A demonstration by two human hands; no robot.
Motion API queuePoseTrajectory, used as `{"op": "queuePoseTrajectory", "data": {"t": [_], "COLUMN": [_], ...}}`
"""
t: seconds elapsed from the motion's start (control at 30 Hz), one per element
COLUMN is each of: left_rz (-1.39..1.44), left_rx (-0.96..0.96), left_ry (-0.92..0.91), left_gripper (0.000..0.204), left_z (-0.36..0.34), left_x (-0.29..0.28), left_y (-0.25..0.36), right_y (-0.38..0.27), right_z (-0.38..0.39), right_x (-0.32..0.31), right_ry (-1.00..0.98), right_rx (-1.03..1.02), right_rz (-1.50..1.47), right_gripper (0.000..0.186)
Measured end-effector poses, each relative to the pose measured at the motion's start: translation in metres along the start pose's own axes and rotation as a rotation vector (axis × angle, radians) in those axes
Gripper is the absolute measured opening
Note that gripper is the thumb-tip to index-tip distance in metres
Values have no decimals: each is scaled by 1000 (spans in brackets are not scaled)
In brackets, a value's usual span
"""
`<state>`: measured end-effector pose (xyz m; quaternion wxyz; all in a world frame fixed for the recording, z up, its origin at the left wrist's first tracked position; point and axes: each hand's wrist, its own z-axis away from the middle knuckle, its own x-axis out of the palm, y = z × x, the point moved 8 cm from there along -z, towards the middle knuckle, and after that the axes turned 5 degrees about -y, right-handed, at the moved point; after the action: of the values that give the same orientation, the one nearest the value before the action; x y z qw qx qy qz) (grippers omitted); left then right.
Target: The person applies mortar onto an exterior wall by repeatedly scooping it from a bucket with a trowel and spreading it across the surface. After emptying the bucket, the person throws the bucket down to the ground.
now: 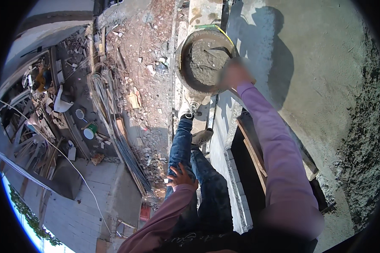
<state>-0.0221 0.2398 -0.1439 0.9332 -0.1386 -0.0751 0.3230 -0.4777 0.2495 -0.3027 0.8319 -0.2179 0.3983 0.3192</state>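
A round bucket [183,71] of wet grey mortar [200,63] stands on the narrow wall top ahead of me. My right hand [235,74] is at the bucket's right rim, blurred, closed around the handle of a trowel. The trowel's grey blade [219,52] lies in the mortar, partly coated. My left hand [182,176] rests on my left knee with its fingers spread and holds nothing; a pale band shows on one finger.
Fresh plaster [321,71] covers the surface at right, with rough wet mortar [359,156] along its far right. A dark opening [245,173] lies beside my right arm. Down at left are rubble [143,97], bundled rods [109,109] and a green-and-white bucket [90,131].
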Motion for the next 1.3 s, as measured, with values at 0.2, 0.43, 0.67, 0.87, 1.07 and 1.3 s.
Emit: {"op": "queuePoseTrajectory", "data": {"t": [0.2,0.43,0.67,0.87,1.07,1.3], "left_rz": [-26,-28,89,433,615,510], "left_rx": [-10,-40,139,450,627,684], "left_ry": [-12,53,70,190,324,583], "left_gripper": [119,118,122,107,85,76], "left_z": [0,-6,-10,-40,12,35], "left_x": [1,1,2,-33,-105,-197], "left_y": [-4,-16,-15,-68,-110,-128], "right_y": [-54,-37,-22,-16,-14,-78], "right_z": [-7,37,165,362,602,784], "right_x": [54,57,-72,-230,-415,-621], "right_ry": [-341,-195,259,506,499,472], "right_rx": [197,77,62,147,309,304], "right_rz": [-431,-856,-1031,-876,-494,-518], "right_gripper": [30,43,33,34,29,24]}}
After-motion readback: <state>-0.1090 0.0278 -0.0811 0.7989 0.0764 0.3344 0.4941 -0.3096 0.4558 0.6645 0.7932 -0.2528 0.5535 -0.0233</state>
